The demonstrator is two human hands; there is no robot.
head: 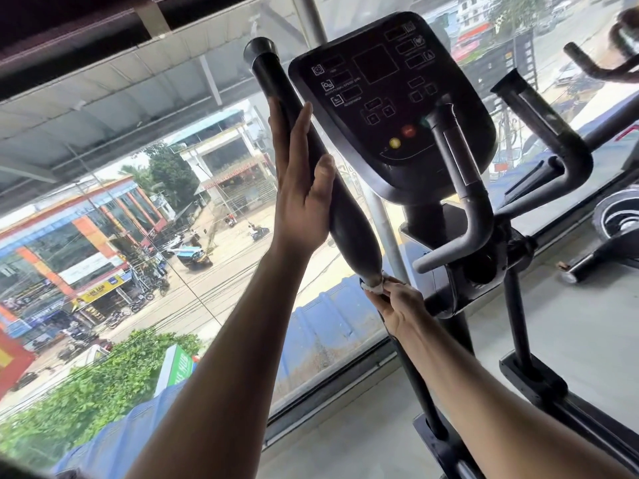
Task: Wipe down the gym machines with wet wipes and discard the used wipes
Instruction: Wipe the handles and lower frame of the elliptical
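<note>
L hand (304, 188) flat, fingers straight, steadying elliptical handle (294, 108); R hand (397, 302) pinches wet wipe (375, 286) at grip base — best wrap wipe fully & keep firm pressure.

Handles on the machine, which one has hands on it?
The long black handle left of the console: left hand rests flat against it, right hand presses a wipe at its base.

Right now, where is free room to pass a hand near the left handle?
Free: the window side of the left handle, and the gap between it and the console. Crowded: its lower end, where the right hand pinches the wipe; the left hand steadies it.
</note>
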